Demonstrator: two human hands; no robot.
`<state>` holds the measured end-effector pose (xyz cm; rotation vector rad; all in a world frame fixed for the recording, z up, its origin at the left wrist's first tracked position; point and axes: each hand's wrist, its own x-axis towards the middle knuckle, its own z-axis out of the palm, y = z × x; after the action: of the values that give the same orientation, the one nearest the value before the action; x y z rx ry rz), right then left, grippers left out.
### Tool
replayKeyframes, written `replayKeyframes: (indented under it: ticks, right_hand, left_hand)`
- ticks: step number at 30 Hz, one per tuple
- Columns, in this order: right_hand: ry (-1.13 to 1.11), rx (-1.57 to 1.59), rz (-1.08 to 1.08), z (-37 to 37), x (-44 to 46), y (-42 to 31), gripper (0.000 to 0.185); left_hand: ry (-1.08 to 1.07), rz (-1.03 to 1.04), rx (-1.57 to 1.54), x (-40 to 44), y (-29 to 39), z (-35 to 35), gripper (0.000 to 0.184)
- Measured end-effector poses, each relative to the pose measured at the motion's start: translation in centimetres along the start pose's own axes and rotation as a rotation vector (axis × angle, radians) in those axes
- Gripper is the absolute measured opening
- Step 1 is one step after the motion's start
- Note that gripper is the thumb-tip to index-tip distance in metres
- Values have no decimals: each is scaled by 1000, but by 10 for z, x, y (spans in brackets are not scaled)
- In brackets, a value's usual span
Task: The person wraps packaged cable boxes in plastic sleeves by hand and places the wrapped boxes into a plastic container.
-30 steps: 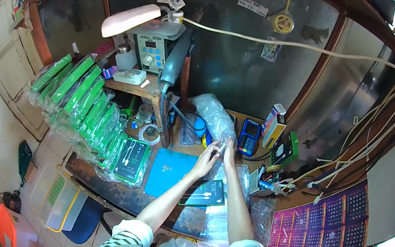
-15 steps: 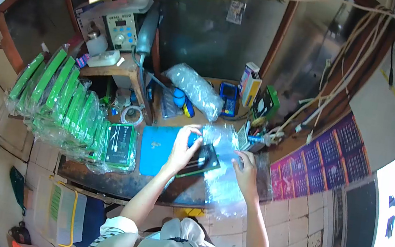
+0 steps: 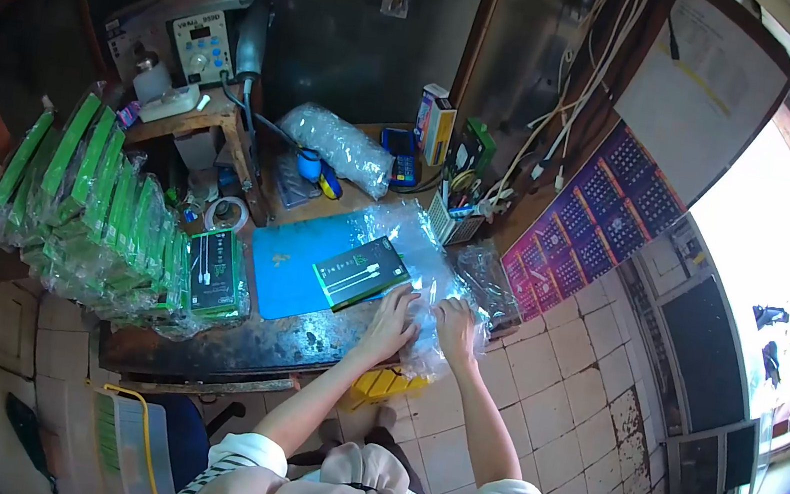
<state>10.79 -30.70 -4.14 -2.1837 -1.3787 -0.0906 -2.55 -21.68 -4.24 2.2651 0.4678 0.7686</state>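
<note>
Head view: we have both hands down at the near right of the workbench [image 3: 230,343], on clear plastic film [image 3: 429,274]. Our left hand [image 3: 391,325] bends its fingers over the film beside the black-and-green box [image 3: 361,274]; our right hand [image 3: 456,328] rests at 3 o'clock from it, fingers curled. Whether either hand pinches the film or merely presses it, we cannot tell; neither is closed around the box.

The box lies flat, partly on the blue mat [image 3: 285,254], at 11 o'clock from our left hand and 10 o'clock from our right. Its long axis runs from 8 to 2 o'clock, its right end next to the film. Our left hand is plainly the nearer, its fingertips just beside the box's lower edge; contact there is unclear. At 9 o'clock from the box stand film-wrapped green boxes [image 3: 104,196]; at 11 o'clock lies a plastic-wrapped roll [image 3: 336,150].
</note>
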Motion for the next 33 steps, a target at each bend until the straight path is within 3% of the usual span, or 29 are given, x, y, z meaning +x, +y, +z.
replayKeyframes:
  ticks: [4, 6, 8, 14, 19, 22, 24, 25, 26, 28, 30, 31, 33]
  right_hand:
    - [16, -10, -56, -14, 20, 5, 17]
    - [-24, -6, -69, -16, 38, 13, 9]
    - [9, 115, -37, -22, 53, 15, 7]
    - [104, 141, -144, -57, 92, -2, 9]
    - [227, 172, -220, -95, 127, -20, 8]
    - [300, 293, -298, -121, 143, -36, 10]
    - [303, 314, -332, -136, 147, -47, 10]
    - [293, 431, -337, -144, 148, -53, 10]
    - [285, 545, -338, -150, 147, -58, 10]
    - [258, 610, -326, -156, 144, -62, 10]
    - [91, 832, -210, -150, 144, -59, 13]
    - [96, 832, -218, -147, 145, -60, 13]
    - [-193, 1283, 13, -137, 144, -63, 15]
  left_hand:
    - [138, -22, -19, 2, 12, -9, 57]
    - [216, -22, 40, 4, 15, -8, 51]
    - [66, -22, 42, 6, 12, -7, 41]
    - [104, 76, 200, 16, 1, 7, 26]
    - [127, 26, 162, 20, 1, 5, 21]
    - [157, -113, 9, 33, 18, -15, 21]
    - [270, -435, -437, 46, 31, -30, 21]
    - [299, -412, -548, 52, 28, -38, 32]
    - [309, -414, -545, 56, 29, -43, 32]
    - [605, -184, -227, 68, 50, -62, 42]
    - [776, -57, -53, 76, 58, -81, 46]
    - [894, -10, -138, 77, 67, -89, 34]
    - [894, 41, -157, 68, 73, -102, 32]
